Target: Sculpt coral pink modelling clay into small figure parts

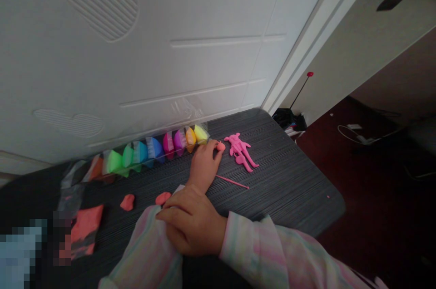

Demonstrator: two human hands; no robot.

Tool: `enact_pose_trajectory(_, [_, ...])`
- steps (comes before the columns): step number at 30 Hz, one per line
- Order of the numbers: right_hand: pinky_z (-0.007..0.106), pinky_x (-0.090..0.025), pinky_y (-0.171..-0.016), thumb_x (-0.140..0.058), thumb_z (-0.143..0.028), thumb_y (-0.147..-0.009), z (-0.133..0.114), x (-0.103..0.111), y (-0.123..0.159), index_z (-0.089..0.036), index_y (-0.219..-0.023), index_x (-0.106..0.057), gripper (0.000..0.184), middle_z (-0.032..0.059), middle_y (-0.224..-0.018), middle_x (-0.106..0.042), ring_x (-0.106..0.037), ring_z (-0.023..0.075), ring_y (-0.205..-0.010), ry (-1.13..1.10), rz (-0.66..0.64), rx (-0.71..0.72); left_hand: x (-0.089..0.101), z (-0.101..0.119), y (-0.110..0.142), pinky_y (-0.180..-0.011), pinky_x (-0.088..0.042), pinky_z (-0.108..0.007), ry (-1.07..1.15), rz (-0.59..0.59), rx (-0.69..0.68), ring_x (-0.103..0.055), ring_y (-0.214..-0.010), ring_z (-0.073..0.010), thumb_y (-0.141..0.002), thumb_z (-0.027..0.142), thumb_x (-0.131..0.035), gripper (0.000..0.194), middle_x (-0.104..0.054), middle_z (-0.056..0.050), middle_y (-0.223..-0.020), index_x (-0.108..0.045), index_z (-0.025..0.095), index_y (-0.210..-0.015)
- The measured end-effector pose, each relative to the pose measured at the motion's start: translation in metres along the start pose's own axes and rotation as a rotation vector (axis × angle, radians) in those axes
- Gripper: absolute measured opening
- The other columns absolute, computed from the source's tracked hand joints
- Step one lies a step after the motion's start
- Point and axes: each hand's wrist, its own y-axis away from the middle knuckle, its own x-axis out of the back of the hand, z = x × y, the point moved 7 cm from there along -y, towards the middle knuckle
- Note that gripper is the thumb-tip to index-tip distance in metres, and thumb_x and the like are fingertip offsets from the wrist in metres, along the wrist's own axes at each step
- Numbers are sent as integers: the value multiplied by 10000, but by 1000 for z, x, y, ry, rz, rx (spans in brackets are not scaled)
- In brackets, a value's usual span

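Observation:
My left hand (202, 166) reaches across the dark table, its fingers closed on a small coral clay lump (221, 146). My right hand (194, 218) lies over my left wrist, fingers curled on the striped left sleeve (150, 234) near its cuff. Just right of the clay lump lies a flat pink animal-like figure (240, 148) with long limbs. A thin pink modelling stick (235, 182) rests beside my left wrist, its near end hidden behind it. Two more coral clay lumps, one (127, 202) farther left and one (163, 198) by the sleeve, sit on the tabletop.
Several clear packets of coloured clay (155, 148) stand in a row along the white panel (204, 66). An opened coral clay packet (86, 223) lies at the left. The table's rounded edge (340, 205) is at the right, above a dark red floor (327, 157).

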Motion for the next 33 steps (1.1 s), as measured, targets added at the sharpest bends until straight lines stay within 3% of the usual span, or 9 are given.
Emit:
enact_pose_trajectory(8, [310,-438,-709,-439,-174,-765,1,-5,2,-148,-939,-557,211,60,-873,-619,-540,158,-812,-3,-55,-13,1,5,1,-792,-453,-326,-63,-10,-43,-576,-856,-202,-819,227,-503,129,-652,-62,-887,-584,175,-904])
enact_pose_trajectory(17, [305,-453,-698,-448,-164,-752,1,-2,0,-147,-921,-572,210,58,-851,-627,-549,158,-792,4,-31,-12,2,4,2,-785,-447,-322,-106,1,-36,-573,-850,-206,-846,255,-461,161,-644,-68,-866,-581,178,-920])
enact_pose_trajectory(33, [298,-446,-690,-454,-160,-747,-1,3,-1,-162,-918,-547,195,47,-830,-626,-558,154,-794,-3,13,1,5,5,3,-813,-451,-342,-59,-7,-34,-565,-877,-206,-793,193,-532,175,-636,-70,-919,-553,175,-966])
